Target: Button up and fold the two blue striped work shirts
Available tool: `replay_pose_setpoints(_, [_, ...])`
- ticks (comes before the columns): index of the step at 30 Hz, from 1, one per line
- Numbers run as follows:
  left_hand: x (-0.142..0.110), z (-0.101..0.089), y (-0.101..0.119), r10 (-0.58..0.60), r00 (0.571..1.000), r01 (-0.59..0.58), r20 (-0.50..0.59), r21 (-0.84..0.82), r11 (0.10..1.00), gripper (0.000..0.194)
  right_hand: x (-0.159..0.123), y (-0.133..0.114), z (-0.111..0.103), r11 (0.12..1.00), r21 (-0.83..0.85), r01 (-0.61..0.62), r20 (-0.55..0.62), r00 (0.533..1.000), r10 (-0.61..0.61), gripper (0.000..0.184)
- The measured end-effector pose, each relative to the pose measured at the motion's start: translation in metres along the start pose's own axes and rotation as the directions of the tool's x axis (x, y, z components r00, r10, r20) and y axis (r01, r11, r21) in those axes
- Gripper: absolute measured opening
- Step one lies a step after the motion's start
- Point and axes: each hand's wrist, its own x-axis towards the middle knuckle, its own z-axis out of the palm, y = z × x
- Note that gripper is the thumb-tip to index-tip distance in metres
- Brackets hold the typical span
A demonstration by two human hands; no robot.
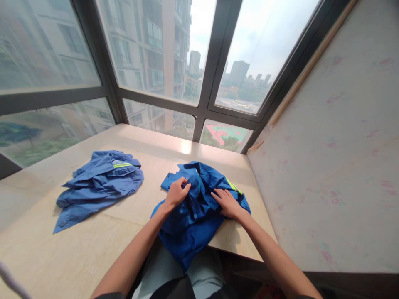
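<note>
A crumpled blue work jacket (190, 224) with a yellow-green stripe lies before me, its lower part hanging over the table's front edge toward my lap. My left hand (178, 192) is closed, pinching a bit of the jacket's cloth near the collar side. Spread flat on the right part of the same jacket, close to the stripe, is my right hand (227, 202), fingers apart. A button shows on the cloth between the hands. Farther left, a second blue garment (102, 182) with a similar stripe lies in a loose heap, touched by neither hand.
The pale wooden table (124, 230) runs up to dark-framed windows (215, 62) at the back and left. A wall with faded flower paper (336, 166) bounds the right side. A grey cord-like thing (12, 282) shows at the lower left corner.
</note>
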Motion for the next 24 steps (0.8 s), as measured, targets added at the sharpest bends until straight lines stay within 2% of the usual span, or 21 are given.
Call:
replay_pose_setpoints(2, [0.0,-0.011,-0.002,-0.083,0.992,0.087,-0.094,0.033,0.996,0.019,-0.003,0.01,0.002,0.998,0.047,-0.04,-0.148,0.988,0.047,0.058])
replay_pose_setpoints(3, [0.001,-0.018,-0.004,-0.116,0.981,0.123,-0.154,0.035,0.992,0.019,-0.006,0.017,-0.001,0.991,0.112,-0.071,-0.224,0.97,0.095,0.05])
replay_pose_setpoints(5, [0.004,-0.035,-0.008,-0.159,0.948,0.17,-0.276,0.014,0.985,0.018,-0.014,0.033,-0.012,0.942,0.306,-0.137,-0.354,0.902,0.247,0.037])
replay_pose_setpoints(6, [0.007,-0.043,-0.009,-0.169,0.927,0.179,-0.334,-0.003,0.984,0.018,-0.018,0.043,-0.02,0.892,0.425,-0.15,-0.412,0.846,0.339,0.03])
replay_pose_setpoints(7, [0.01,-0.052,-0.008,-0.172,0.903,0.178,-0.394,-0.022,0.984,0.018,-0.021,0.052,-0.03,0.822,0.55,-0.146,-0.459,0.77,0.444,0.025])
replay_pose_setpoints(8, [0.013,-0.06,-0.006,-0.167,0.876,0.165,-0.453,-0.044,0.985,0.017,-0.024,0.061,-0.041,0.726,0.676,-0.124,-0.487,0.664,0.567,0.024])
replay_pose_setpoints(10, [0.018,-0.072,0.004,-0.143,0.799,0.107,-0.584,-0.096,0.99,0.017,-0.026,0.073,-0.063,0.491,0.87,0.042,-0.459,0.43,0.777,0.031])
replay_pose_setpoints(11, [0.019,-0.075,0.013,-0.131,0.748,0.069,-0.65,-0.12,0.99,0.018,-0.024,0.076,-0.075,0.409,0.9,0.153,-0.436,0.318,0.842,0.032])
replay_pose_setpoints(12, [0.02,-0.075,0.024,-0.124,0.694,0.032,-0.71,-0.141,0.989,0.019,-0.021,0.075,-0.085,0.371,0.896,0.246,-0.424,0.222,0.878,0.032])
replay_pose_setpoints(13, [0.019,-0.072,0.037,-0.12,0.647,-0.001,-0.753,-0.158,0.987,0.021,-0.016,0.072,-0.095,0.375,0.874,0.307,-0.43,0.133,0.893,0.031])
replay_pose_setpoints(14, [0.017,-0.066,0.05,-0.121,0.623,-0.023,-0.773,-0.172,0.985,0.023,-0.009,0.065,-0.103,0.405,0.851,0.335,-0.45,0.065,0.891,0.03])
replay_pose_setpoints(15, [0.014,-0.057,0.063,-0.12,0.631,-0.039,-0.767,-0.186,0.982,0.026,-0.001,0.057,-0.109,0.448,0.828,0.336,-0.489,0.043,0.871,0.03])
replay_pose_setpoints(16, [0.011,-0.047,0.075,-0.099,0.691,-0.053,-0.716,-0.187,0.981,0.029,0.008,0.046,-0.114,0.507,0.799,0.325,-0.553,0.063,0.831,0.031])
replay_pose_setpoints(17, [0.007,-0.036,0.084,-0.043,0.812,-0.064,-0.583,-0.162,0.985,0.032,0.017,0.036,-0.116,0.555,0.771,0.312,-0.619,0.159,0.77,0.033])
replay_pose_setpoints(18, [0.003,-0.026,0.09,0.017,0.932,-0.068,-0.363,-0.131,0.989,0.034,0.025,0.027,-0.115,0.575,0.762,0.298,-0.648,0.369,0.667,0.037])
replay_pose_setpoints(19, [-0.001,-0.017,0.092,0.045,0.997,-0.053,-0.07,-0.116,0.992,0.037,0.032,0.019,-0.112,0.568,0.77,0.29,-0.61,0.594,0.524,0.042])
replay_pose_setpoints(20, [-0.003,-0.01,0.09,0.045,0.975,-0.021,0.219,-0.113,0.993,0.039,0.038,0.014,-0.107,0.552,0.786,0.279,-0.525,0.772,0.358,0.048])
replay_pose_setpoints(21, [-0.005,-0.006,0.084,0.026,0.899,0.028,0.438,-0.116,0.993,0.041,0.041,0.013,-0.099,0.54,0.801,0.257,-0.423,0.882,0.208,0.054])
replay_pose_setpoints(22, [-0.005,-0.005,0.074,0.001,0.826,0.085,0.564,-0.125,0.989,0.042,0.041,0.015,-0.09,0.537,0.811,0.232,-0.34,0.934,0.109,0.06])
replay_pose_setpoints(23, [-0.004,-0.006,0.062,-0.037,0.81,0.143,0.585,-0.136,0.98,0.042,0.039,0.02,-0.08,0.546,0.813,0.202,-0.29,0.954,0.08,0.064])
replay_pose_setpoints(24, [-0.002,-0.01,0.048,-0.081,0.837,0.178,0.541,-0.129,0.976,0.043,0.036,0.027,-0.069,0.556,0.813,0.17,-0.264,0.96,0.092,0.067])
